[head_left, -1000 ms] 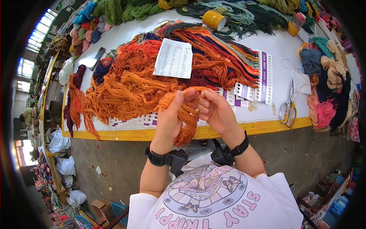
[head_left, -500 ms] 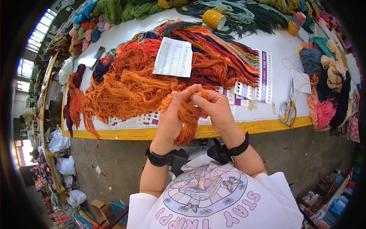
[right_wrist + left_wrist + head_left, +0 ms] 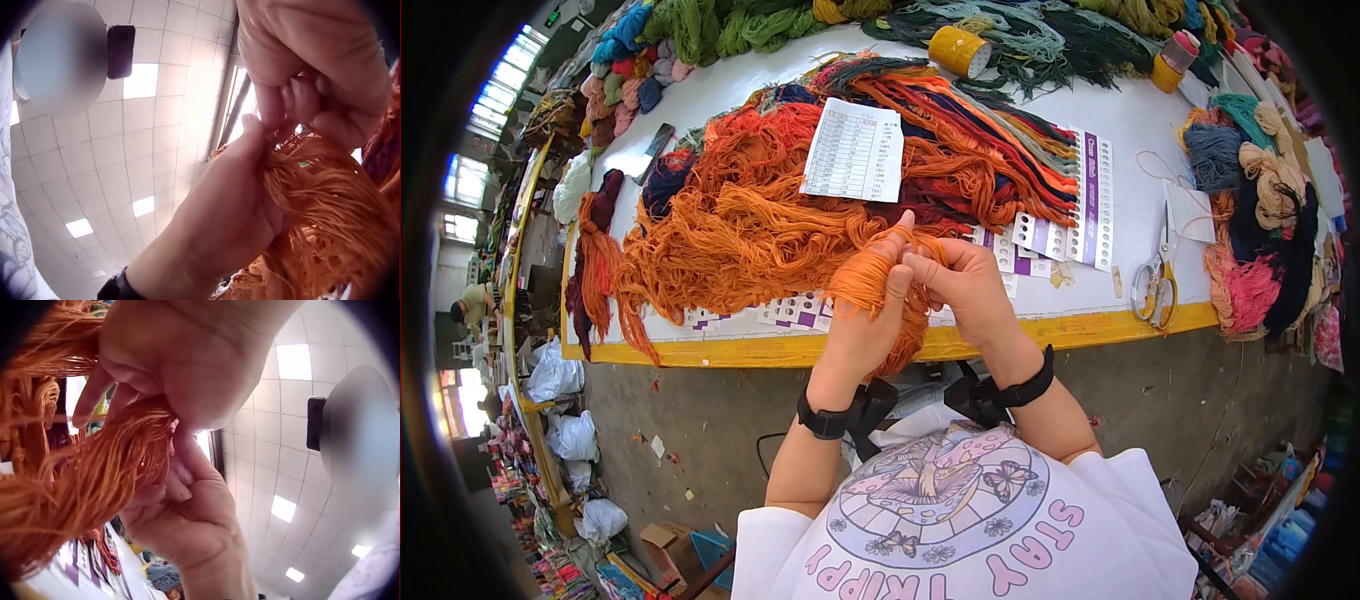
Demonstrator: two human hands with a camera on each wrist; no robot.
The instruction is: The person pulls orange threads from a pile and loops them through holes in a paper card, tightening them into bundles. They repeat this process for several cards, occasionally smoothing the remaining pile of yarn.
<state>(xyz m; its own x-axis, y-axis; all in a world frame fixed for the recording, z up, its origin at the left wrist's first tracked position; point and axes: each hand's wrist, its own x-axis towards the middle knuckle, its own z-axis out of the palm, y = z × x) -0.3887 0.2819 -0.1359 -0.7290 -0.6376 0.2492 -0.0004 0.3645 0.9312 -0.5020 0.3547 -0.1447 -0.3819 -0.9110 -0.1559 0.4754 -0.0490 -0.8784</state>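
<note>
- Holding skein (image 3: 862, 283) at table edge (image 3: 1100, 333).
- Left hand (image 3: 868, 325): fingers curled round it; right hand (image 3: 974, 288): fingers pinching strands.
- Judged light, soft, limp, snag-prone; best gripped round the gathered bunch, strands together.

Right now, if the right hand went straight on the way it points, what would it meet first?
Most likely the left hand, with the orange yarn it holds; the right hand points toward it, though the gap between them is hard to judge.
</note>
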